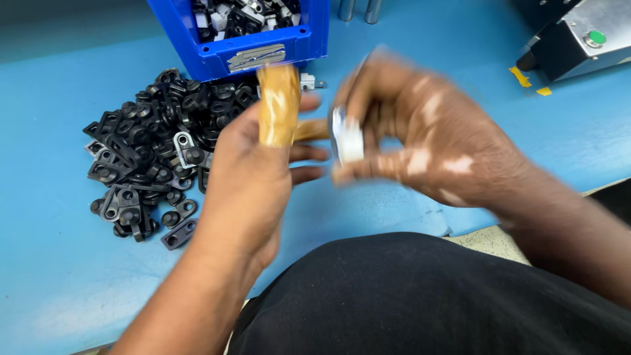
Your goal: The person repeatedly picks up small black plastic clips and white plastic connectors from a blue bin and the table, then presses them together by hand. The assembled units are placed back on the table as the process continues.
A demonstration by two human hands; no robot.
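Observation:
My left hand point(253, 171) is stretched over the blue table, fingers apart, with tan tape wrapped on two fingers point(279, 105); nothing shows in its grasp. My right hand point(420, 135) is blurred and pinches a small shiny metal part point(346, 135) between thumb and fingers, just right of the left fingertips. A heap of small black plastic pieces point(148, 148), some with silver metal plates, lies left of the left hand on the table point(52, 250).
A blue plastic bin point(263, 46) with more black and silver parts stands at the back centre. A black and metal machine with a green button point(578, 39) sits at the back right. Two metal posts point(358, 10) rise behind the bin.

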